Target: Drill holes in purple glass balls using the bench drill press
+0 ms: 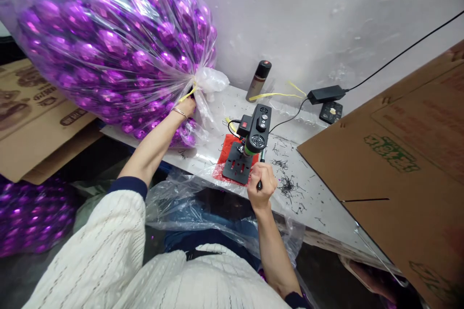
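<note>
My left hand [187,106] is at the gathered neck of a large clear plastic bag [119,53] full of shiny purple balls. A yellow tie [187,95] circles that neck, close to the hand. The fingers are mostly hidden there, so what they grip cannot be made out. My right hand [261,182] is closed around a slim rod with a black end [259,185]. The rod's shaft runs up beside a small black device [258,130] with two round vents and buttons. That device stands on a black slotted plate [237,164], over a red sheet [222,159].
A spray can [258,81] stands near the wall. Beyond it are loose yellow ties [277,94] and a black power adapter [326,93] with cables. Short black scraps [287,184] litter the white table [319,198]. Cardboard boxes flank it at right [406,164] and left [36,116].
</note>
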